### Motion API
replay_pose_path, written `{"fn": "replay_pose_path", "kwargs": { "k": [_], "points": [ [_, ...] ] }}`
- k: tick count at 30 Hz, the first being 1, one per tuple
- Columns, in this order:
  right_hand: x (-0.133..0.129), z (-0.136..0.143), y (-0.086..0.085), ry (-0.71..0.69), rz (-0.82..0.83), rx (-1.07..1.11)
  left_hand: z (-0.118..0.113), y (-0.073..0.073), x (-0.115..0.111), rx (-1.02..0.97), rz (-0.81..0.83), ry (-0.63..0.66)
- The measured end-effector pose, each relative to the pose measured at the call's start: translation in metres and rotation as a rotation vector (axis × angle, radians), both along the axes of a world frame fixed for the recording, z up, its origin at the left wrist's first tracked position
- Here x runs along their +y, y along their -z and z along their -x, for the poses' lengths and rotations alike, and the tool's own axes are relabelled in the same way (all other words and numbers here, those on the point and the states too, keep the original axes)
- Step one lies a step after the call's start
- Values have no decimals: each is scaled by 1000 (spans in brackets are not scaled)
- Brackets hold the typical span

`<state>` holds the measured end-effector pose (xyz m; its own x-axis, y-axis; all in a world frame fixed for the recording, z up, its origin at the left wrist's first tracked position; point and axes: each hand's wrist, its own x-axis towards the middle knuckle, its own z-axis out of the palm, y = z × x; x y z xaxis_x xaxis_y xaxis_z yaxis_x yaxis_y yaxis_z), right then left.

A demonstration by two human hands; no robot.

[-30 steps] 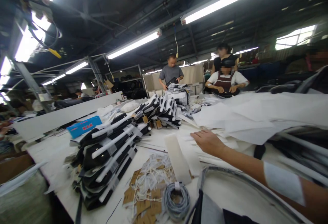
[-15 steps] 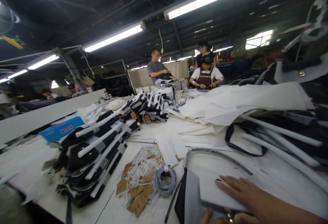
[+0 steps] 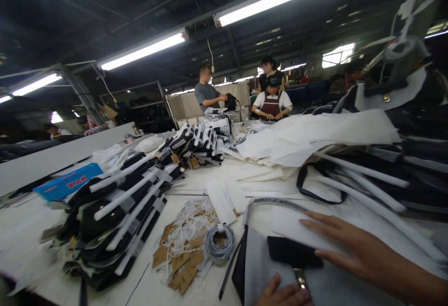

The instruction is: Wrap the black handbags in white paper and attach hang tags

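In the head view, a black bag (image 3: 240, 261) lies at the front under a greyish-white covering sheet (image 3: 257, 250). A black strip (image 3: 294, 252) with a metal clasp (image 3: 300, 279) below it shows on top. My right hand (image 3: 353, 245) reaches in from the right, fingers stretched over a white sheet (image 3: 285, 222) above the strip, thumb apart at the strip's right end. My left hand (image 3: 285, 294) is cut off by the bottom edge; its visible fingers rest on the covering beside the clasp. A wrapped grey strap (image 3: 269, 202) arches behind the bag.
Brown tags with white strings (image 3: 185, 250) and a coiled grey cord (image 3: 220, 244) lie left of the bag. Stacked black bags with white-wrapped handles (image 3: 122, 208) and a blue box (image 3: 70, 182) stand farther left. White sheets (image 3: 315, 133) pile behind; co-workers stand beyond.
The white sheet has shifted away from me with my right hand, baring the black strip and clasp. My view has turned slightly right. A co-worker behind now holds out a black bag.
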<state>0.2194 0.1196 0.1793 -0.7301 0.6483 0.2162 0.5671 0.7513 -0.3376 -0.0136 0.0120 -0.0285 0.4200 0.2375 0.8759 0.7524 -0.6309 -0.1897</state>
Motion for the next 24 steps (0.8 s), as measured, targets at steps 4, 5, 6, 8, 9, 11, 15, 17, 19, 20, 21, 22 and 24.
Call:
{"fn": "replay_pose_path", "kwargs": {
  "k": [4, 5, 6, 8, 9, 11, 15, 17, 19, 20, 21, 22, 24],
  "points": [
    [-14, -10, -23, 46, -114, 96, 10, -62, -30, -35, 285, 49],
    [-20, -10, -28, 42, -120, 105, 12, -74, -37, -25, 390, 46],
    [-26, -10, -33, 34, -116, 105, 15, -85, -42, 35, 513, 54],
    [-37, -6, -40, 6, -100, 90, 18, -98, -47, 112, 649, 65],
    [-42, -4, -42, -18, -93, 80, 20, -101, -48, 125, 677, 71],
    [-52, 3, -40, -75, -100, 74, 20, -103, -49, 113, 688, 75],
    [-64, 19, -21, -195, -147, 63, 16, -105, -51, 32, 684, 93],
    [-64, 26, -6, -258, -171, 18, 14, -107, -52, 1, 711, 100],
    [-63, 29, 13, -311, -180, -54, 13, -107, -54, -14, 736, 95],
    [-63, 29, 22, -329, -171, -91, 13, -107, -54, -15, 745, 89],
    [-63, 28, 31, -338, -154, -123, 13, -107, -54, -14, 750, 85],
    [-64, 26, 39, -341, -135, -147, 13, -107, -54, -12, 754, 84],
    [-65, 22, 51, -342, -102, -166, 12, -106, -55, -5, 757, 88]
  ]
}}
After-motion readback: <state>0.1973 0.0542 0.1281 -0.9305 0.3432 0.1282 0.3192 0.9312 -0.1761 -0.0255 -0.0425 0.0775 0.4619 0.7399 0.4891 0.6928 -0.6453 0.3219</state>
